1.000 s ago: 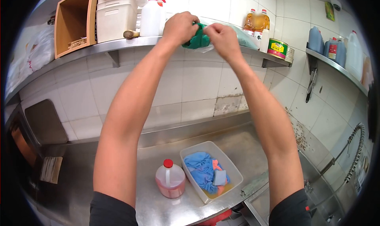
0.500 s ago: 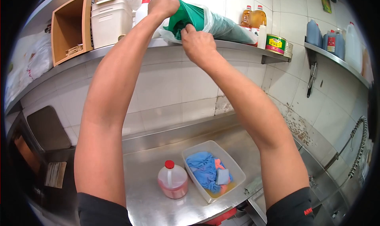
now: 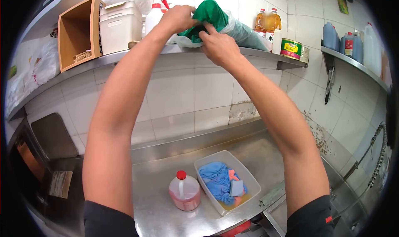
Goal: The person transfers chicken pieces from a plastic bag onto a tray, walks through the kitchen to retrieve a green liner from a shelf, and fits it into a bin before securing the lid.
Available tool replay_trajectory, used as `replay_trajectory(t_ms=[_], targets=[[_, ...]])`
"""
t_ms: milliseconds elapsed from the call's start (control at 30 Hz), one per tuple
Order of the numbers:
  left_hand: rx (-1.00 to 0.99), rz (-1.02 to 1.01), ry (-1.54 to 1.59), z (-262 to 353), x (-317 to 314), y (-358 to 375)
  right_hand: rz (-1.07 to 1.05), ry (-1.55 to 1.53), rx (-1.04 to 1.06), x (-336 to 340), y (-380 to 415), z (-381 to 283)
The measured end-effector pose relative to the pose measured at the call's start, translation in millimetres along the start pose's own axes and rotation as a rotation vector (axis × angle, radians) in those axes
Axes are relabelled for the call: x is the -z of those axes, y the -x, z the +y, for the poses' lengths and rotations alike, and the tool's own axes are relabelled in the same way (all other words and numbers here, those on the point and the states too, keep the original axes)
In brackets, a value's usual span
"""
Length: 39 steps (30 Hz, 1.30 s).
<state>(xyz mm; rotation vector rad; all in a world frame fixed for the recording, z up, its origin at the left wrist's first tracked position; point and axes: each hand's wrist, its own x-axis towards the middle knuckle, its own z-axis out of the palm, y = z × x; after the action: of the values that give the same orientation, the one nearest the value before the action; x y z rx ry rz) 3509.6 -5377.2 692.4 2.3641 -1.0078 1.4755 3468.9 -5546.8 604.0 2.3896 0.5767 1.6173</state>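
Note:
A green plastic bag [image 3: 212, 13] lies on its side on the high metal shelf, its gathered mouth facing me, inside a clear plastic bag [image 3: 245, 35]. My left hand [image 3: 178, 19] pinches the left edge of the green mouth, fingertips partly hidden by the folds. At the lower right of the mouth, my right hand [image 3: 220, 48] has its fingers curled on the green plastic, thumb and index at the dark opening. Behind my left hand stands a white spray bottle [image 3: 154, 17] with a red trigger.
The shelf [image 3: 174, 49] also bears a wooden box [image 3: 97, 29], a white lidded bin [image 3: 120, 27], oil bottles [image 3: 272, 23] and a can [image 3: 291, 49]. On the steel counter [image 3: 153, 183] below are a jug of pink liquid [image 3: 185, 192] and a tub [image 3: 253, 191] with blue cloths.
My left hand has moved right and down along the bag's mouth. The green plastic now bulges up between my hands. My right hand has shifted slightly right and lower.

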Motion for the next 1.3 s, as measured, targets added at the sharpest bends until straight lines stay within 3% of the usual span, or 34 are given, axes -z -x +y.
replay_trajectory(t_ms=[133,200,300,367,500,567,600,667,700,733,800,867,933,1067,1100,1167,1233,1300], targets=[[0.180,0.256,-0.205,-8.2,5.6,-19.1,-0.086,0.070,-0.030,0.0,3.6,-9.6],[0.044,0.426,-0.369,-24.9,20.3,-26.7,-0.128,0.112,-0.036,-5.1,8.5,-13.3],[0.077,0.404,-0.380,-12.2,63.2,-23.8,-0.180,0.149,-0.082,-10.1,2.8,-17.1],[0.200,0.192,-0.316,-3.2,83.9,-15.5,-0.226,0.164,-0.064,-9.4,-0.3,-17.8],[0.367,0.246,-0.314,-8.3,93.6,-3.2,-0.292,0.170,0.019,7.3,-9.9,-13.3],[0.565,0.283,-0.125,-15.3,89.5,1.2,-0.057,-0.170,0.354,13.5,-2.3,-3.9],[0.572,0.282,-0.128,-22.4,81.9,1.1,-0.058,-0.175,0.358,11.6,-1.8,-2.7],[0.392,0.321,-0.097,-38.8,65.8,-4.9,0.026,-0.985,0.067,6.8,-2.9,-1.8],[0.375,0.352,-0.087,-34.7,61.8,-7.3,0.041,-0.895,-0.083,21.2,1.5,-10.2],[0.328,0.437,-0.050,-30.5,56.0,-10.8,0.041,-0.900,-0.077,23.1,7.8,-22.8],[0.116,0.499,0.027,-19.9,47.6,-19.9,0.318,-0.340,0.199,23.0,17.1,-57.6],[0.108,0.370,0.028,1.6,51.8,-28.2,0.358,-0.347,0.215,27.3,13.7,-92.7],[0.104,0.400,0.042,16.1,48.5,-31.9,0.333,-0.127,0.203,26.9,-0.1,-104.0],[0.041,0.369,-0.177,25.5,68.6,-38.3,-0.104,0.092,-0.059,2.5,-24.1,-80.3],[0.116,0.309,-0.104,34.3,84.1,-33.3,-0.103,0.097,-0.058,3.1,-31.0,-69.0],[0.204,0.239,-0.048,36.8,100.1,-16.6,-0.358,0.083,-0.058,5.8,-37.7,-49.2],[0.360,0.209,0.154,30.3,106.5,-9.4,-0.412,0.110,-0.049,7.2,-45.1,-41.8],[0.273,0.267,0.084,21.3,105.7,-7.2,-0.424,0.134,-0.048,8.5,-51.1,-29.5]])
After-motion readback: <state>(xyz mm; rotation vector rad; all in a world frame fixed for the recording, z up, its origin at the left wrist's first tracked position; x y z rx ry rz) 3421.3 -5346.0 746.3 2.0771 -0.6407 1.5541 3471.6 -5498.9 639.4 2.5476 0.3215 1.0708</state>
